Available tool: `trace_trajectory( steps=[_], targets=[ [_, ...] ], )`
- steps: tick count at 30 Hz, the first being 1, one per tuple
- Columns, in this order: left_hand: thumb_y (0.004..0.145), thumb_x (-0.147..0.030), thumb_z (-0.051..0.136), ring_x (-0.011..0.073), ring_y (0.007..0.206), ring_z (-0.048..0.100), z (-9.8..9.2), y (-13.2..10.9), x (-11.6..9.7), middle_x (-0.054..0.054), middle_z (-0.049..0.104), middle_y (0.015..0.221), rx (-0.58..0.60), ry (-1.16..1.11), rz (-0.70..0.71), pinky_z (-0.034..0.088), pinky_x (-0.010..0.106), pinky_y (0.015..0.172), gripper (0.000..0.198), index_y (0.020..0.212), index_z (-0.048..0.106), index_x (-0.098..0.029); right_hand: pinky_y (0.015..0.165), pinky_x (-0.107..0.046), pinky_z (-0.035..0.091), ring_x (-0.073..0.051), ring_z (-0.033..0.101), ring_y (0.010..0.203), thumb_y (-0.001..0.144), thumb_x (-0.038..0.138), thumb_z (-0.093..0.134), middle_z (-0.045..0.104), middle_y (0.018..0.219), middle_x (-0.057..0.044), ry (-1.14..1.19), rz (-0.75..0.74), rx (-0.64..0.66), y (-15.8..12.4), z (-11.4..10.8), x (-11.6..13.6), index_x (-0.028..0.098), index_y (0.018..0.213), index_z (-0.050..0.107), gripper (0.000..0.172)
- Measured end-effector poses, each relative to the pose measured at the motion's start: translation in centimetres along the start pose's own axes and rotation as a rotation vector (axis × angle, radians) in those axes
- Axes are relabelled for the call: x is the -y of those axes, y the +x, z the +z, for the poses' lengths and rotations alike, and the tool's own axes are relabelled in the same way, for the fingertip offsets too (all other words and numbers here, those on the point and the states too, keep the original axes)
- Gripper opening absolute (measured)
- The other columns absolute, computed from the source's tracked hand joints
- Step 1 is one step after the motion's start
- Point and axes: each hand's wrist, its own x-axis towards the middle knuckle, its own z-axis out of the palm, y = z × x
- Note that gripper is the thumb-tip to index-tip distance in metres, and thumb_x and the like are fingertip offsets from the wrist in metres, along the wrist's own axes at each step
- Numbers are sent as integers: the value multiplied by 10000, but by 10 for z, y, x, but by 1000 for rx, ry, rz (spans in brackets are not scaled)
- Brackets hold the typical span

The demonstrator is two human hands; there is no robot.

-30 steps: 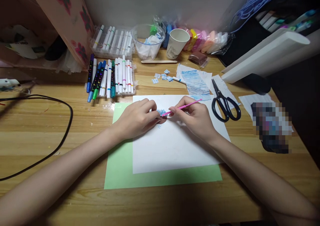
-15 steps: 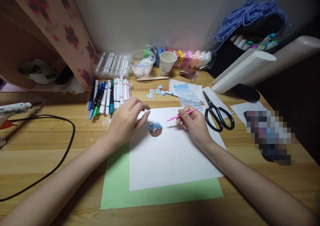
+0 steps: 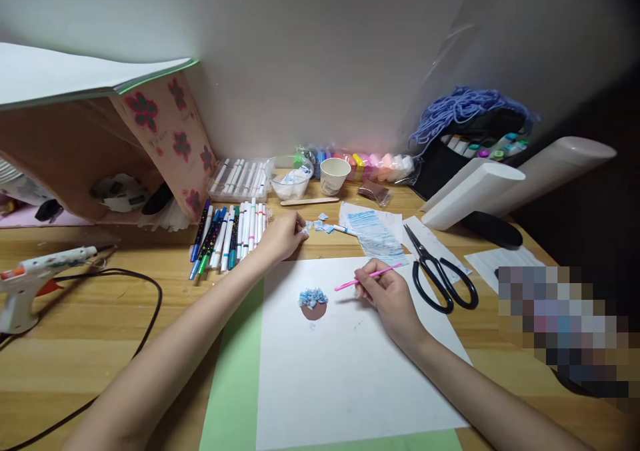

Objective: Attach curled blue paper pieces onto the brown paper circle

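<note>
My left hand [image 3: 284, 236] reaches past the sheet's far edge. Its thumb and fingers close on a small blue-and-white paper square [image 3: 305, 229] beside several loose paper squares [image 3: 324, 226]. A thin pink stick [image 3: 367, 277] is pinched in my right hand [image 3: 387, 294], held slanted above the white paper [image 3: 350, 378]. On that paper sits a round brown piece [image 3: 314, 312], with crumpled blue-and-white paper bits [image 3: 313, 297] bunched along its upper part. Faint bluish marks show below it and to its right. Green paper [image 3: 233, 371] lies under the white sheet.
Black-handled scissors [image 3: 440, 278] and blue-coloured paper [image 3: 377, 234] lie right of centre. Markers [image 3: 230, 238], a clear bowl [image 3: 293, 186], a paper cup [image 3: 335, 175] and a wooden stick [image 3: 310, 202] stand behind. A glue gun [image 3: 30, 284] with its cord is left; rolled paper [image 3: 475, 194] right.
My left hand has moved away from the brown piece to the loose paper squares, and its fingers have closed. My right hand still holds the pink stick. The view has tilted upward.
</note>
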Motion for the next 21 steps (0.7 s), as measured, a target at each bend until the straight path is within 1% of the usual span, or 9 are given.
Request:
trace_trajectory(
  steps=[3, 6, 10, 12, 14, 16, 18, 20, 21],
  targets=[
    [772, -206, 569, 182, 743, 601, 1, 0, 2, 46, 650, 803, 25, -21, 19, 437, 283, 654, 104, 861, 578, -152, 478, -224, 378, -101, 466, 483, 779, 426, 648, 538, 525, 26, -2, -12, 2, 0, 0, 0, 197, 626, 491, 317],
    [771, -202, 551, 187, 738, 583, -3, -1, 3, 49, 636, 802, 25, -22, 50, 430, 297, 662, 74, 822, 581, -157, 487, -224, 377, -99, 464, 486, 784, 428, 642, 528, 524, 30, 0, -22, 2, -1, 1, 0, 199, 625, 486, 319],
    [810, -204, 487, 194, 791, 561, -18, -13, -1, 66, 615, 853, -25, -30, 71, 431, 318, 705, 82, 826, 554, -159, 471, -226, 368, -100, 460, 474, 779, 442, 640, 526, 527, 32, -13, -23, 9, -1, 2, 2, 201, 636, 485, 320],
    [827, -228, 474, 186, 803, 557, -31, -29, -7, 61, 608, 865, -31, -102, 59, 438, 315, 712, 88, 823, 537, -166, 475, -224, 372, -99, 464, 476, 779, 440, 639, 525, 527, 33, -15, -28, 7, -1, 2, 2, 199, 633, 485, 321],
    [842, -276, 473, 165, 762, 563, -43, -50, -14, 41, 606, 840, 71, -277, 13, 447, 285, 665, 119, 831, 533, -174, 480, -223, 374, -97, 464, 477, 781, 437, 638, 525, 525, 35, -16, -33, 11, -1, 2, 2, 197, 628, 486, 322],
    [837, -301, 503, 149, 764, 567, -50, -75, -22, 31, 609, 868, 198, -394, 10, 453, 269, 665, 129, 860, 545, -181, 491, -222, 380, -96, 468, 483, 783, 428, 640, 529, 526, 36, -20, -37, 26, -1, 2, 2, 196, 635, 493, 312],
    [817, -266, 534, 138, 765, 565, -48, -98, -26, 24, 606, 873, 255, -434, -14, 453, 269, 690, 93, 850, 554, -180, 512, -220, 393, -95, 478, 500, 786, 410, 644, 535, 536, 36, -29, -41, 45, -2, 2, 2, 194, 648, 504, 293],
    [785, -254, 574, 130, 714, 559, -39, -115, -26, 11, 594, 823, 291, -479, -88, 443, 254, 636, 113, 868, 552, -181, 527, -222, 405, -98, 490, 517, 790, 399, 644, 538, 547, 33, -46, -46, 59, -3, 3, 4, 193, 656, 509, 280],
    [754, -256, 612, 125, 679, 553, -32, -121, -24, -1, 581, 788, 297, -507, -135, 431, 242, 600, 161, 884, 550, -183, 527, -224, 410, -101, 494, 522, 790, 400, 643, 539, 550, 31, -58, -50, 64, -4, 4, 5, 194, 657, 511, 279]
  ],
)
